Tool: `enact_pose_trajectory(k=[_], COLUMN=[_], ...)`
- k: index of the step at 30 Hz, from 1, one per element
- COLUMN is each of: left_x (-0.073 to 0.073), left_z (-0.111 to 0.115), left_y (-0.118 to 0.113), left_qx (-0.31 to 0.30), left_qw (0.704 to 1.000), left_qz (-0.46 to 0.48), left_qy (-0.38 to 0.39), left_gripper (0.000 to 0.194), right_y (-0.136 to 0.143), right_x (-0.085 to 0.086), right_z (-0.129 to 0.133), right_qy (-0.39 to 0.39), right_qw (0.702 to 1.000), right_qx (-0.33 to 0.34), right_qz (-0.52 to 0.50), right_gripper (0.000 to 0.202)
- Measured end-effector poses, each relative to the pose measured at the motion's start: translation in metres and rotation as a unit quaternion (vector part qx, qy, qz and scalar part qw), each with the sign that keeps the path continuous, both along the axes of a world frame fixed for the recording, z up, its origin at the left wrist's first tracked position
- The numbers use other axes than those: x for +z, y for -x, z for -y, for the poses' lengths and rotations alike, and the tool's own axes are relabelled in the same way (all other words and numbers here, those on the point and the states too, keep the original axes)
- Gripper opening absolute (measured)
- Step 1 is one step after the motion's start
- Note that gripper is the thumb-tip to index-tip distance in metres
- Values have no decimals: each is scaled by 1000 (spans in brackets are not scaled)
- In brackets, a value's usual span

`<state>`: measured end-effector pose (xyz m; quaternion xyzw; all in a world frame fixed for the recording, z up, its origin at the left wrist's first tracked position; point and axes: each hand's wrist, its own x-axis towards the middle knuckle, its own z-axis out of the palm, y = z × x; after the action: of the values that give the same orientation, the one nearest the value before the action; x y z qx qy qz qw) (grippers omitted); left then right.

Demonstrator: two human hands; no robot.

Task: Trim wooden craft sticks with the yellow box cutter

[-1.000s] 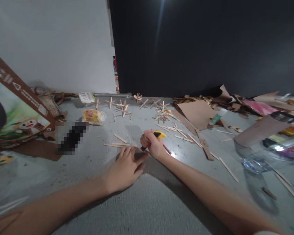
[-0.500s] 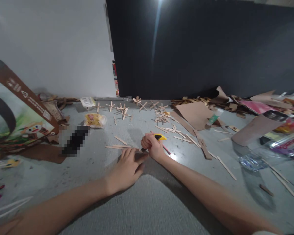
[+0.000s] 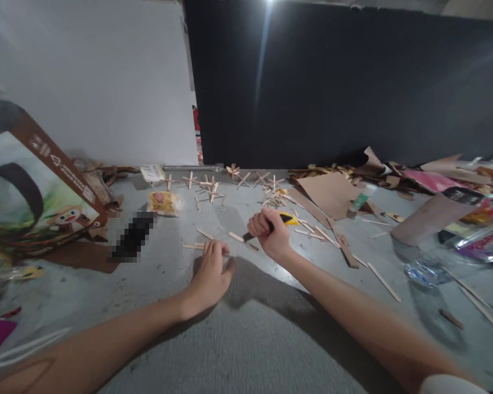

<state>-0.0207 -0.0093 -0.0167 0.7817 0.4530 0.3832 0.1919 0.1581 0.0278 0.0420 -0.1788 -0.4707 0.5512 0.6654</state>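
Note:
My right hand (image 3: 271, 235) is wrapped round a yellow and black utility knife (image 3: 290, 219), raised over the table with its dark blade end pointing left. Close to the blade lies a short craft stick (image 3: 236, 237), and a smaller piece (image 3: 252, 247) is beside it. My left hand (image 3: 208, 279) rests lower and to the left, thumb apart from its bent fingers, with nothing visible between them. Just beyond its fingertips, craft sticks (image 3: 193, 245) lie on the grey table (image 3: 176, 345).
Crossed stick pieces (image 3: 211, 190) stand along the back. Cardboard (image 3: 328, 194), a glue stick (image 3: 361, 200), a tumbler (image 3: 433, 216) and a plastic bottle (image 3: 480, 243) are on the right. A printed box (image 3: 45, 180) and a wrapped snack (image 3: 164, 203) are on the left.
My right hand has lifted and moved right with the knife, away from my left hand. My left hand has drawn back slightly left, and the stick pieces between them now show.

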Motion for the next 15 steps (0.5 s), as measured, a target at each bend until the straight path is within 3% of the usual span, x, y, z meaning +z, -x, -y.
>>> enact_pose_trajectory(k=[2, 7, 11, 15], left_x=[-1, 8, 13, 15], left_z=[-4, -3, 1, -3], left_y=[1, 0, -3, -4], left_qx=[-13, -93, -144, -156], left_qw=[998, 963, 907, 891], left_qz=[36, 163, 297, 331], left_qy=[47, 195, 259, 270], left_gripper=[4, 31, 71, 78], right_y=[-3, 4, 16, 15], right_x=[11, 28, 24, 12], right_z=[3, 21, 30, 33], right_qy=[-27, -90, -121, -145], right_qw=[999, 995, 993, 986], right_qx=[4, -3, -19, -26], right_qz=[-28, -44, -2, 76], right_gripper=[61, 53, 48, 45])
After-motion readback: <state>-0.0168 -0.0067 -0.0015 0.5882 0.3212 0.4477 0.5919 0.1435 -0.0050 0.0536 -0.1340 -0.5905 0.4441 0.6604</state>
